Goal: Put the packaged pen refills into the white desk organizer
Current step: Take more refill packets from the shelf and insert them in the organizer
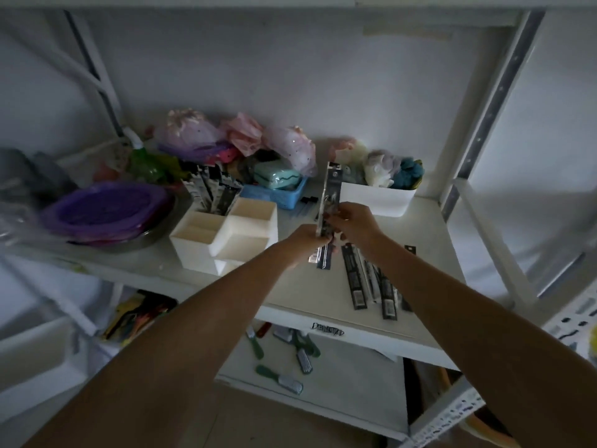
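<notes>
A long dark refill pack [331,192] stands upright above the shelf, gripped low by my left hand [305,242] and at its middle by my right hand [353,223]. It may be more than one pack; I cannot tell. The white desk organizer [226,236] sits to the left of my hands, with several refill packs [213,192] standing in its back left compartment. More refill packs [371,282] lie flat on the white shelf [290,286] under my right forearm.
A purple dish [103,210] lies left of the organizer. Behind are a blue basket [274,194], bagged colourful items [239,140] and a white bin [376,198] of soft toys. Shelf posts stand on both sides. Brushes [284,354] lie on the lower shelf.
</notes>
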`<action>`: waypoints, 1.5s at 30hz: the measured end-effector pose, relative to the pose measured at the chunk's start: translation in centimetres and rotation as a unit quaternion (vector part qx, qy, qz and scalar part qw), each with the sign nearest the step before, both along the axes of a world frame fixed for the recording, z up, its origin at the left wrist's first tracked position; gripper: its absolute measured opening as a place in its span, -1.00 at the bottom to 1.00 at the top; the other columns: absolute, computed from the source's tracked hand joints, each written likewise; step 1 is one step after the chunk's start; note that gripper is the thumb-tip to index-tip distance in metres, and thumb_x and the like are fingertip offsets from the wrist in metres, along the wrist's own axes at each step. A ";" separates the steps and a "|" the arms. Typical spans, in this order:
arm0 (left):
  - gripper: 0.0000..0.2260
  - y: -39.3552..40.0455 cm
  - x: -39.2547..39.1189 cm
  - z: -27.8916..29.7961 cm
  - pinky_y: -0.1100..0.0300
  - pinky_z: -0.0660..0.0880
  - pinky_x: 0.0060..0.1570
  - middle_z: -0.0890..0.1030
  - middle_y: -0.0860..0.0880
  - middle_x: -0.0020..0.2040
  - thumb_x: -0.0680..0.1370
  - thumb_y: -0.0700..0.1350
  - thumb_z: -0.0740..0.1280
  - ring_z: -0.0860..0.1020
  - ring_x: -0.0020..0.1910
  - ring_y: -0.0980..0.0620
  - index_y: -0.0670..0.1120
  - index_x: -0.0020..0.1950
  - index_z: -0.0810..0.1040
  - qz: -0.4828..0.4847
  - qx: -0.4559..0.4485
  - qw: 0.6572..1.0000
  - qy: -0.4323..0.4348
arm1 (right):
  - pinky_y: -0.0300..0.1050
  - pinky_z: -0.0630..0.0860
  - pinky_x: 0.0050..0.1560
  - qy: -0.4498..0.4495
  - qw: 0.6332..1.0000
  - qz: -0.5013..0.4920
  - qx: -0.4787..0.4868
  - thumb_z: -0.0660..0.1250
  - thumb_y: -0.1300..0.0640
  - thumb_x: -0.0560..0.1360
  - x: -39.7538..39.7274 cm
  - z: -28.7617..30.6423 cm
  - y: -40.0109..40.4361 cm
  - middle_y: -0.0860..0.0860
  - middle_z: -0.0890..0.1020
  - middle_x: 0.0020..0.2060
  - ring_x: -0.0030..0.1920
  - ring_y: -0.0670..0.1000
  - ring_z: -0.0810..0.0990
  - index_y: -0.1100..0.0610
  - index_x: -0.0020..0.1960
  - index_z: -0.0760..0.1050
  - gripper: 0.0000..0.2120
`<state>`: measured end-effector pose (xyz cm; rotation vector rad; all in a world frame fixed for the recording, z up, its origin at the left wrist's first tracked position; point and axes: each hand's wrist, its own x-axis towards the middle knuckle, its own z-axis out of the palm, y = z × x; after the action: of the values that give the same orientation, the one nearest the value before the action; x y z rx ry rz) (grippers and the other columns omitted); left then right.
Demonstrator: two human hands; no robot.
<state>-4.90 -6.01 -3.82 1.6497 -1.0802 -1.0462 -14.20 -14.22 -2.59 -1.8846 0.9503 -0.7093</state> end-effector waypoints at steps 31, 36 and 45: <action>-0.85 4.7 28.0 0.6 0.23 0.34 -0.31 0.71 -0.26 -0.17 0.45 -0.14 0.41 0.64 -0.19 -0.18 -0.24 -0.17 0.65 0.049 -0.209 0.900 -0.379 | -0.12 0.35 -0.28 0.151 0.947 -0.105 -0.264 0.22 0.19 0.52 25.4 0.6 8.5 0.14 0.64 -0.11 -0.19 0.10 0.52 0.18 -0.10 0.56 -0.85; -0.87 4.0 28.0 1.0 0.40 0.32 -0.33 0.70 -0.25 -0.16 0.47 -0.20 0.39 0.64 -0.22 -0.07 -0.26 -0.09 0.63 0.026 -0.271 0.898 -0.346 | -0.10 0.41 -0.17 0.140 0.928 -0.143 -0.313 0.26 0.23 0.50 25.3 1.2 8.0 0.17 0.61 -0.07 -0.02 0.15 0.53 0.22 -0.06 0.58 -0.87; -0.84 4.1 28.4 -0.4 0.45 0.33 -0.40 0.67 -0.27 -0.27 0.48 -0.20 0.36 0.57 -0.33 -0.12 -0.27 -0.24 0.61 0.027 -0.273 0.899 -0.342 | -0.01 0.24 0.19 0.191 0.919 -0.153 -0.309 0.31 0.19 0.46 26.0 -0.1 7.8 0.12 0.51 0.14 0.20 0.15 0.36 0.14 0.02 0.59 -0.84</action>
<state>23.47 -1.90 -4.25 1.5713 -1.5857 -0.0529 11.82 -6.42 -2.72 -2.5221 1.4110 -0.9219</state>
